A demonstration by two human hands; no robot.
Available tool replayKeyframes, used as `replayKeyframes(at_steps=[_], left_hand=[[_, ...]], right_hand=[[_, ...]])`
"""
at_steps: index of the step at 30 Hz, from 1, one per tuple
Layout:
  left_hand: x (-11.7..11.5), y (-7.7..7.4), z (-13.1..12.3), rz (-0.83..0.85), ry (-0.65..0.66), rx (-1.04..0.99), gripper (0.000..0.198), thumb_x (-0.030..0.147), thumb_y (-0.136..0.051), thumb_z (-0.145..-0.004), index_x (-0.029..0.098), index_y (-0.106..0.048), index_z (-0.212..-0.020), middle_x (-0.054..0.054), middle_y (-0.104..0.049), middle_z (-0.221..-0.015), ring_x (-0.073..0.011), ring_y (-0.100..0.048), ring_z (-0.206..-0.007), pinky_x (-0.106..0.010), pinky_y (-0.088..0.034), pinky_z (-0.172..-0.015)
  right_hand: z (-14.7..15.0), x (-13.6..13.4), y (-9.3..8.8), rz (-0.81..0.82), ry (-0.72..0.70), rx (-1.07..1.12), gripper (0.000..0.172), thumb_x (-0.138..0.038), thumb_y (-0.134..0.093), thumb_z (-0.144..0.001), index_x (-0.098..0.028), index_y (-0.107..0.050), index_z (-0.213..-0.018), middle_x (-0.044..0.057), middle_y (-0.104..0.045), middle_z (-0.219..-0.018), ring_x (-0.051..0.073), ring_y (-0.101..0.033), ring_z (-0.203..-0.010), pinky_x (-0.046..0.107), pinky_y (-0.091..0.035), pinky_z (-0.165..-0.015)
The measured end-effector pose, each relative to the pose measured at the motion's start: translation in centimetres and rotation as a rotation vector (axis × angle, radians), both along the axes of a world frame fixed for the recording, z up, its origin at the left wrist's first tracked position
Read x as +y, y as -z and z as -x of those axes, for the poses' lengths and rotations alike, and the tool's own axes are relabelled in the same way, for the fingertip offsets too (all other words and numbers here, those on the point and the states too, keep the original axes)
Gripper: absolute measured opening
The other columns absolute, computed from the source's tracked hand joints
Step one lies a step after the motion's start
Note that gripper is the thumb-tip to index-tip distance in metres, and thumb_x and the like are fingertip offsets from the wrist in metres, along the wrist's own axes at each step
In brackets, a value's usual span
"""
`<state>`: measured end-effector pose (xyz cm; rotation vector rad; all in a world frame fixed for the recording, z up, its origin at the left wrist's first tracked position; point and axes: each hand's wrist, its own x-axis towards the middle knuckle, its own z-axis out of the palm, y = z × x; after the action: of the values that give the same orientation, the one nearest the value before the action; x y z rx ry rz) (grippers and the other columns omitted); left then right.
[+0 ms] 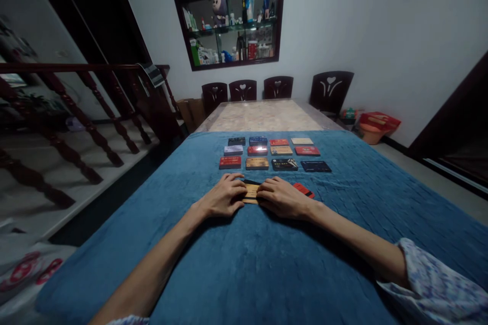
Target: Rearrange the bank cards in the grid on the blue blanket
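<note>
On the blue cloth, my left hand has its curled fingers closed on the left end of a gold card. My right hand grips the same card from the right, fingers bent over its top. A dark edge, seemingly of another card, shows just behind the gold one; how many cards lie together there I cannot tell. Partly hidden behind my right hand is a red card with a black stripe. Beyond my hands, card stacks stand in three rows, among them a red one, a gold one and a black one.
The blue cloth covers the near part of a long table, with its marble-patterned top showing beyond. Several dark chairs stand at the far end. A wooden railing runs along the left, and a plastic bag lies at lower left.
</note>
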<state>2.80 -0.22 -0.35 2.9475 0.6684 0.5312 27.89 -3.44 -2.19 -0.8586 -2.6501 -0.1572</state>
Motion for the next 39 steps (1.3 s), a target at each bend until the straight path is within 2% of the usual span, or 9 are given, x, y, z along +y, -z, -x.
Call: replayKeyframes(at_steps=[8, 13, 17, 22, 27, 31, 39], left_hand=[[0.0, -0.3, -0.2, -0.022, 0.074, -0.002, 0.008, 0.018, -0.063, -0.086, 0.018, -0.069, -0.091, -0.009, -0.073, -0.098, -0.0263, -0.059, -0.116, -0.045, -0.043, -0.103], [-0.1, -0.5, -0.2, -0.034, 0.108, -0.043, 0.012, 0.018, -0.059, -0.088, 0.018, -0.07, -0.083, -0.007, -0.074, -0.088, -0.0223, -0.065, -0.101, -0.04, -0.046, -0.094], [0.2, -0.3, 0.0, -0.048, 0.102, -0.087, 0.015, 0.017, -0.057, -0.087, 0.017, -0.07, -0.079, -0.008, -0.074, -0.086, -0.0205, -0.067, -0.092, -0.037, -0.049, -0.088], [0.5, 0.0, 0.2, -0.087, 0.072, -0.153, 0.017, 0.017, -0.054, -0.09, 0.017, -0.071, -0.085, -0.007, -0.073, -0.082, -0.0191, -0.067, -0.083, -0.036, -0.051, -0.081], [1.0, 0.6, 0.3, -0.119, 0.035, -0.261, 0.017, 0.017, -0.054, -0.092, 0.016, -0.07, -0.098, -0.008, -0.073, -0.087, -0.018, -0.066, -0.08, -0.033, -0.052, -0.076], [1.5, 1.3, 0.3, -0.131, 0.009, -0.306, 0.02, 0.02, -0.058, -0.091, 0.015, -0.069, -0.108, -0.01, -0.072, -0.09, -0.019, -0.066, -0.082, -0.033, -0.054, -0.075], [1.3, 1.8, -0.1, -0.063, -0.062, -0.357, 0.027, 0.019, -0.046, -0.097, 0.017, -0.067, -0.114, -0.009, -0.072, -0.094, -0.0182, -0.065, -0.084, -0.034, -0.054, -0.08]], right_hand=[[0.0, -0.2, -0.3, 0.026, -0.007, 0.038, 0.022, -0.028, -0.05, -0.099, -0.018, -0.069, -0.107, 0.01, -0.07, -0.106, 0.02, -0.057, -0.093, 0.035, -0.037, -0.08], [-0.1, -0.2, -0.4, 0.022, -0.031, 0.026, 0.022, -0.029, -0.054, -0.097, -0.018, -0.068, -0.109, 0.01, -0.07, -0.108, 0.021, -0.058, -0.094, 0.036, -0.037, -0.084], [-0.2, -0.1, -0.2, -0.026, -0.017, 0.034, 0.021, -0.029, -0.054, -0.097, -0.017, -0.068, -0.109, 0.01, -0.071, -0.105, 0.02, -0.059, -0.091, 0.035, -0.037, -0.081], [-0.4, 0.4, 0.3, -0.149, -0.007, 0.075, 0.022, -0.025, -0.048, -0.101, -0.017, -0.068, -0.102, 0.008, -0.072, -0.092, 0.017, -0.058, -0.079, 0.032, -0.037, -0.074], [-0.5, 0.9, 0.9, -0.224, 0.035, 0.12, 0.026, -0.017, -0.042, -0.101, -0.015, -0.068, -0.098, 0.007, -0.069, -0.08, 0.016, -0.056, -0.071, 0.031, -0.039, -0.069], [-0.6, 1.0, 1.1, -0.225, 0.102, 0.184, 0.025, -0.014, -0.042, -0.099, -0.015, -0.067, -0.101, 0.007, -0.068, -0.079, 0.016, -0.056, -0.07, 0.03, -0.042, -0.068], [-0.6, 1.0, 1.1, -0.177, 0.206, 0.218, 0.024, -0.018, -0.042, -0.1, -0.017, -0.064, -0.109, 0.008, -0.069, -0.085, 0.017, -0.06, -0.075, 0.028, -0.045, -0.07]])
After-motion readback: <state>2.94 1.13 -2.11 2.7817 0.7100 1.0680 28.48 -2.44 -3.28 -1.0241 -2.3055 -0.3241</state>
